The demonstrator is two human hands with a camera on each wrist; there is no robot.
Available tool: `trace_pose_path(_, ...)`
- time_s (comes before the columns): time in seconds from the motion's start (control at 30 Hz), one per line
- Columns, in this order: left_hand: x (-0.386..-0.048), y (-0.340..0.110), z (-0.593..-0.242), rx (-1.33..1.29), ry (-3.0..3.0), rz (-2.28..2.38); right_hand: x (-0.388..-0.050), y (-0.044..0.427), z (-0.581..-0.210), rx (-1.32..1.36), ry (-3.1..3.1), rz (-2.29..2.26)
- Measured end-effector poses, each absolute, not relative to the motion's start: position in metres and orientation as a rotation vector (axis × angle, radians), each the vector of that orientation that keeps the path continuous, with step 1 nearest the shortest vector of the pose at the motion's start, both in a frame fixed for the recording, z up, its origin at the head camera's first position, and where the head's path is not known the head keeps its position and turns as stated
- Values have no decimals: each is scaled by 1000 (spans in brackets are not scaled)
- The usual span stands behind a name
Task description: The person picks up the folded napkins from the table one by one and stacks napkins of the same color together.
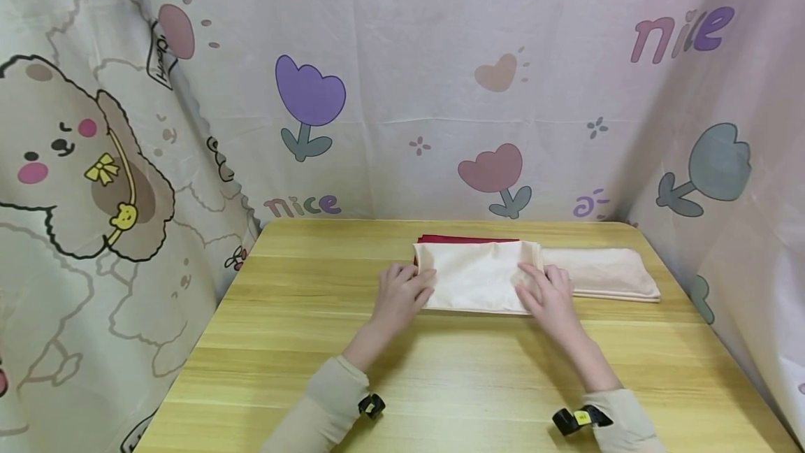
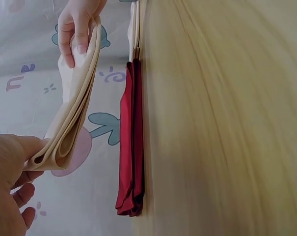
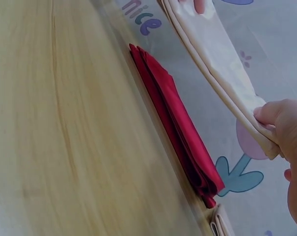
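Observation:
A folded cream satin cloth [image 1: 474, 277] is held up off the table between my two hands, its layers showing along the edge in both wrist views. My left hand [image 1: 402, 292] pinches its left end, thumb on top and fingers beneath. At the other end, my right hand [image 1: 548, 299] grips the cloth the same way. Behind and below it lies a folded red cloth [image 3: 180, 128] on the table, mostly hidden in the head view. Another folded cream cloth [image 1: 600, 273] lies to the right, its left part covered by the held one.
The wooden table [image 1: 302, 369] runs to a printed curtain [image 1: 402, 124] hanging along its back edge. More curtain hangs at the left and right sides. Both sleeves carry a small black wrist camera [image 1: 372, 406].

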State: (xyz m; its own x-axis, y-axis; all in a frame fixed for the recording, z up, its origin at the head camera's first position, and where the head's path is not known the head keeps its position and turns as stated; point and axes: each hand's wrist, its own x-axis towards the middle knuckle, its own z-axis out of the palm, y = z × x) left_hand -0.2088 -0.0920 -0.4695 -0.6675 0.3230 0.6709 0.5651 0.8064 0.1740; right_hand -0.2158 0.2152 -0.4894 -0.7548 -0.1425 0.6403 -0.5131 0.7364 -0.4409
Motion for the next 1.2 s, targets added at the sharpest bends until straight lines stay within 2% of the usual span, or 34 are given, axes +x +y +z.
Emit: trace_pose_path(1.2, -224, -39, -460, -762, -2367, -437, -212, 264, -480, 425, -2263, 737)
